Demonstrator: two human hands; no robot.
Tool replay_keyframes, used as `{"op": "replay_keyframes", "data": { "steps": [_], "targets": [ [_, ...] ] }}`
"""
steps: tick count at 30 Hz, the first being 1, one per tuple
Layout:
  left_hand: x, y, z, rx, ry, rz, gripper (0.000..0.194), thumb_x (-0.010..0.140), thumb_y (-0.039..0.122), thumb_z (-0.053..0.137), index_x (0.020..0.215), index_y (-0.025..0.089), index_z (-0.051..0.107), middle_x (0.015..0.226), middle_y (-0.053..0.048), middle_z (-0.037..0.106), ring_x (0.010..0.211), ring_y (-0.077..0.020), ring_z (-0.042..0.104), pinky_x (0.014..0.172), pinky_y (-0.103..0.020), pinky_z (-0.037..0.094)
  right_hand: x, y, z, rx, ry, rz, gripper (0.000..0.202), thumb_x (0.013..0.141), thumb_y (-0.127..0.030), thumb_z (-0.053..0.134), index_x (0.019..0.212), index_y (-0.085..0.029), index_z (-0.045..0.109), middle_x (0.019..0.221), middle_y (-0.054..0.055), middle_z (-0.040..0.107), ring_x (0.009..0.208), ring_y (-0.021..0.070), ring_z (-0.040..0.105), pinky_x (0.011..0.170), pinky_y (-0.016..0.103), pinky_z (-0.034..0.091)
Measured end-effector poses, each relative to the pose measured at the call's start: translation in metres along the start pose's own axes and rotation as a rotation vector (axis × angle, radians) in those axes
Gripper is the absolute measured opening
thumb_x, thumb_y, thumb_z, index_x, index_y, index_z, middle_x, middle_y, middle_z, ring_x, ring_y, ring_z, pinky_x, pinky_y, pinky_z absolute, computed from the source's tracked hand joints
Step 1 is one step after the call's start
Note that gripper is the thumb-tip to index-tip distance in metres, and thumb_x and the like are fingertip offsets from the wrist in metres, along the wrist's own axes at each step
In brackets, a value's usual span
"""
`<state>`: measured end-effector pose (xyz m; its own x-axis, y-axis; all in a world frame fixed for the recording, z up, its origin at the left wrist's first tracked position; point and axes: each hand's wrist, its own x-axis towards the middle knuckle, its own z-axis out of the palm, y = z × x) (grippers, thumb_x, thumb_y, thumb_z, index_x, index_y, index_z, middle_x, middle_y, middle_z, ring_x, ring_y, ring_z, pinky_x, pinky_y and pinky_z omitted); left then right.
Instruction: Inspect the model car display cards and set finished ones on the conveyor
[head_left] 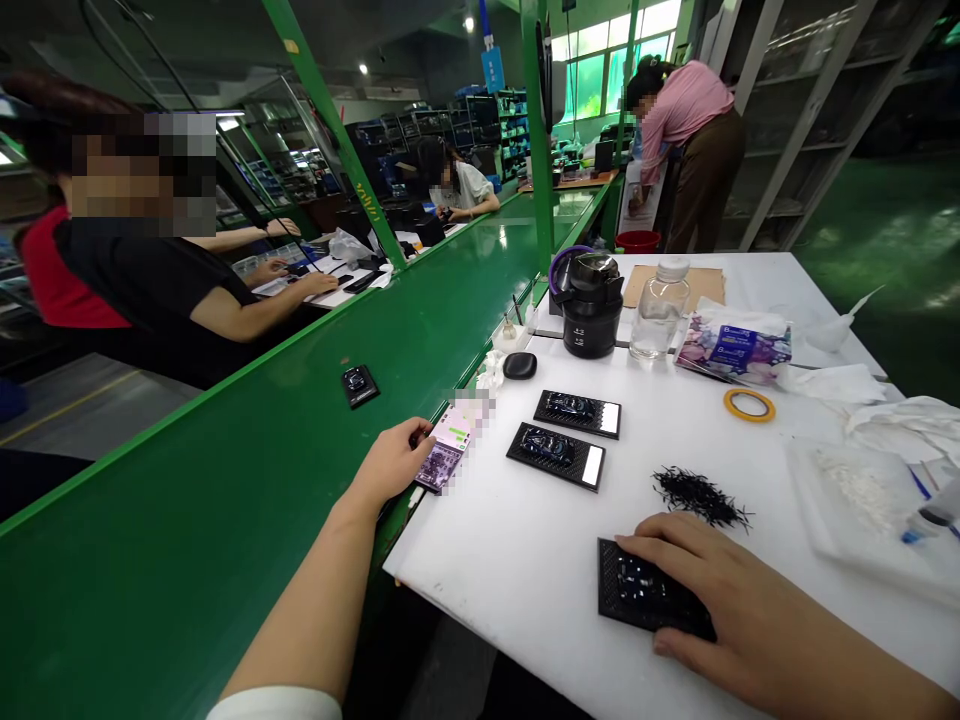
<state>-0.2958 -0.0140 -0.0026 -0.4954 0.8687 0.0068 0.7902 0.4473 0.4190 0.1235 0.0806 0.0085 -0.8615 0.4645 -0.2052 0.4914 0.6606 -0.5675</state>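
Note:
My left hand (394,458) is closed on the near-left edge of a phone (442,460) with a lit screen, at the white table's left edge. At the lower right, my right hand (709,590) rests over a black base with a small dark model car (637,583), its fingers and thumb around the right part, which they hide. Two similar bases with model cars, one (576,412) behind the other (556,456), lie in the middle of the table, each with a white patch at its right end. A pile of thin black pieces (699,496) lies just beyond my right hand.
Further back on the white table (480,560) stand a black jug (590,305) and a clear bottle (660,312), beside a tissue pack (733,345) and yellow tape (749,404). A plastic tray (862,500) lies right. Another model (359,384) sits on the green conveyor (247,480). Several people work beyond.

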Motion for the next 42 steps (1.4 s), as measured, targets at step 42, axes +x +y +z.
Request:
{"op": "replay_keyframes", "data": {
  "steps": [42],
  "targets": [
    [-0.0024, 0.0053, 0.0022, 0.034, 0.014, 0.022, 0.035, 0.082, 0.050, 0.053, 0.098, 0.021, 0.064, 0.086, -0.004, 0.068, 0.078, -0.0236, 0.061, 0.068, -0.032, 0.041, -0.0019, 0.0007, 0.0011, -0.005, 0.029, -0.004, 0.062, 0.084, -0.034, 0.070, 0.143, -0.039, 0.054, 0.144, 0.004, 0.051, 0.132, 0.0325, 0.048, 0.115, 0.051, 0.039]
  ]
}}
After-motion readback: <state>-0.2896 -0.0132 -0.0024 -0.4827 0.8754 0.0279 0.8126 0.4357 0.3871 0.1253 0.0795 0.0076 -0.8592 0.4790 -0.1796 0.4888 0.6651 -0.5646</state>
